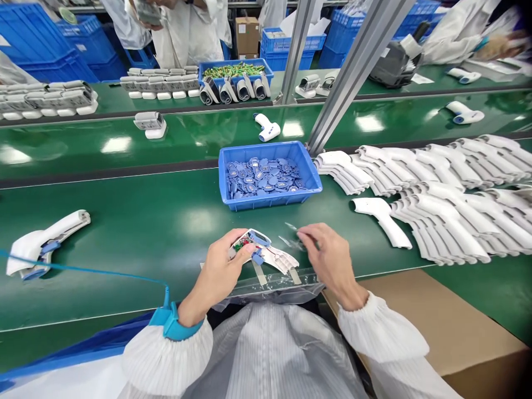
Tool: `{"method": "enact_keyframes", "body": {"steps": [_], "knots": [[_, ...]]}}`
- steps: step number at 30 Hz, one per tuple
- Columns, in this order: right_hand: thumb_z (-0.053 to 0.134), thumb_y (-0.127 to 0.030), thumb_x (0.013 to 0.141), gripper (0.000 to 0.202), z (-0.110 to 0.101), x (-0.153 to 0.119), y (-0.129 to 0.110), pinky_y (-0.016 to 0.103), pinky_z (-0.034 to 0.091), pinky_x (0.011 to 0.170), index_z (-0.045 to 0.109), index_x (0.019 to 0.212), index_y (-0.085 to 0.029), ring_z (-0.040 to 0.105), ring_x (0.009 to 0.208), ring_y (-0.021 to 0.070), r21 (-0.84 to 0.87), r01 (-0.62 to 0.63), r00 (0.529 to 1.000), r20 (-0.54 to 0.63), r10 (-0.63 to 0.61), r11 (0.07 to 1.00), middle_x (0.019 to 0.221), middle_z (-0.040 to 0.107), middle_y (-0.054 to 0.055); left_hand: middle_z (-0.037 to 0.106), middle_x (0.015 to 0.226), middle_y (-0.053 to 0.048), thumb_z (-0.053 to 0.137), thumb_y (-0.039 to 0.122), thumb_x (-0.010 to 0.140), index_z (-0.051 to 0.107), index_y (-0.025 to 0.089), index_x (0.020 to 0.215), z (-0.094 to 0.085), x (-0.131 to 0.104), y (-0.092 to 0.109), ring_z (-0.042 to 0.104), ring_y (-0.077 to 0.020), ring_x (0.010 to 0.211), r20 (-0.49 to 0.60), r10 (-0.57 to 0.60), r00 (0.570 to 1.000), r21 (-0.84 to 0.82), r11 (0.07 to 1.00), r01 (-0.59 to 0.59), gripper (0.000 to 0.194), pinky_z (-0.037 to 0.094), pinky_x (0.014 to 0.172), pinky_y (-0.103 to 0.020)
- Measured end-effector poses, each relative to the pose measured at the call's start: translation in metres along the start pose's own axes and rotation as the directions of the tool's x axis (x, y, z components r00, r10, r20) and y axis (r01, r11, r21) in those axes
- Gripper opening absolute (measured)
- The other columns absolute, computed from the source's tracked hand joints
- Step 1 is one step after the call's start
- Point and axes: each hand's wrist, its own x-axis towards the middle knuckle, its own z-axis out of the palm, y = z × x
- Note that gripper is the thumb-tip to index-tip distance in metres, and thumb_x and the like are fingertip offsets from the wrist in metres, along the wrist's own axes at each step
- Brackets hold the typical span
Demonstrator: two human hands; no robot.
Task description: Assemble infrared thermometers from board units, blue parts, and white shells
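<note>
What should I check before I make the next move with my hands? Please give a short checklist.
1. Left hand holds the opened white shell: ok.
2. Wrist strap worn on the left wrist, with its cord: ok.
3. Right hand grips a clear film piece: cannot tell; the fingertips are close to the pieces.
4. Red wires well seated: cannot tell; too small, partly covered.
5. Blue bin upright, with blue parts inside: ok.
</note>
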Motion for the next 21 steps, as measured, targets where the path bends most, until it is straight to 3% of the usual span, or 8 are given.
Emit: {"method": "enact_keyframes", "body": {"steps": [4,7,9,10,12,14,17,21], "knots": [[0.038,-0.017,0.101,0.033,-0.011,-0.003,-0.016,0.037,0.048,0.089,0.071,0.109,-0.019,0.063,0.1,0.0219,0.008,0.119,0.988,0.103,-0.119,0.993,0.109,0.074,0.008,0.071,0.11,-0.002,0.06,0.034,0.094,0.065,0.022,0.111,0.0,0.0,0.0,0.064,-0.0187,0.101,-0.021,-0.016,1.0,-0.03,0.999,0.015,0.021,0.049,0.085,-0.028],[0.044,-0.028,0.102,0.03,-0.029,-0.003,-0.032,0.044,0.043,0.094,0.067,0.12,-0.02,0.058,0.113,0.0278,-0.018,0.067,0.998,-0.002,-0.067,0.998,0.127,0.068,0.01,0.071,0.107,-0.002,0.063,0.034,0.092,0.06,0.022,0.106,0.001,0.001,0.003,0.065,-0.0188,0.1,0.006,-0.05,0.999,-0.107,0.993,0.05,0.018,0.05,0.08,-0.028],[0.049,-0.039,0.1,0.034,-0.037,-0.004,-0.046,0.043,0.044,0.094,0.064,0.125,-0.021,0.058,0.115,0.0284,0.127,0.017,0.998,0.065,-0.026,0.992,0.13,0.066,0.01,0.073,0.103,-0.002,0.064,0.035,0.092,0.056,0.022,0.104,0.004,0.001,0.006,0.067,-0.0183,0.094,0.025,-0.063,0.998,-0.162,0.985,0.066,0.02,0.051,0.075,-0.027],[0.049,-0.044,0.1,0.035,-0.039,-0.006,-0.054,0.04,0.047,0.089,0.064,0.123,-0.022,0.06,0.11,0.0271,0.251,-0.032,0.983,0.183,-0.015,0.967,0.123,0.069,0.01,0.073,0.101,-0.001,0.064,0.036,0.092,0.055,0.023,0.105,0.005,0.0,0.007,0.067,-0.0181,0.092,0.012,-0.06,0.998,-0.174,0.983,0.061,0.021,0.051,0.073,-0.027],[0.044,-0.051,0.1,0.038,-0.039,-0.008,-0.07,0.032,0.051,0.074,0.064,0.111,-0.022,0.065,0.09,0.0219,0.474,-0.23,0.897,0.443,-0.004,0.85,0.098,0.071,0.006,0.074,0.098,-0.001,0.064,0.036,0.092,0.058,0.023,0.106,0.009,0.0,0.01,0.068,-0.018,0.089,-0.084,-0.027,0.996,-0.118,0.993,0.017,0.02,0.052,0.074,-0.027],[0.039,-0.056,0.101,0.04,-0.036,-0.01,-0.082,0.026,0.048,0.059,0.061,0.098,-0.022,0.061,0.068,0.0159,0.572,-0.436,0.811,0.584,0.028,0.695,0.077,0.065,0.001,0.075,0.1,-0.002,0.064,0.032,0.092,0.067,0.023,0.102,0.013,-0.001,0.012,0.069,-0.0187,0.091,-0.229,0.064,0.971,0.024,0.998,-0.06,0.014,0.052,0.079,-0.029],[0.041,-0.059,0.099,0.04,-0.031,-0.012,-0.091,0.023,0.043,0.05,0.055,0.092,-0.022,0.053,0.055,0.0118,0.615,-0.523,0.802,0.589,0.097,0.59,0.065,0.054,-0.004,0.075,0.106,-0.002,0.064,0.025,0.091,0.073,0.022,0.096,0.018,-0.001,0.011,0.069,-0.0184,0.095,-0.369,0.18,0.912,0.149,0.98,-0.133,0.01,0.052,0.085,-0.03],[0.043,-0.058,0.099,0.038,-0.027,-0.015,-0.091,0.023,0.04,0.051,0.057,0.093,-0.023,0.051,0.056,0.0114,0.601,-0.472,0.835,0.539,0.109,0.645,0.064,0.051,-0.004,0.075,0.105,0.0,0.063,0.02,0.091,0.071,0.022,0.096,0.019,-0.003,0.009,0.069,-0.0151,0.089,-0.344,0.111,0.932,0.069,0.993,-0.093,0.01,0.053,0.077,-0.026]]}}
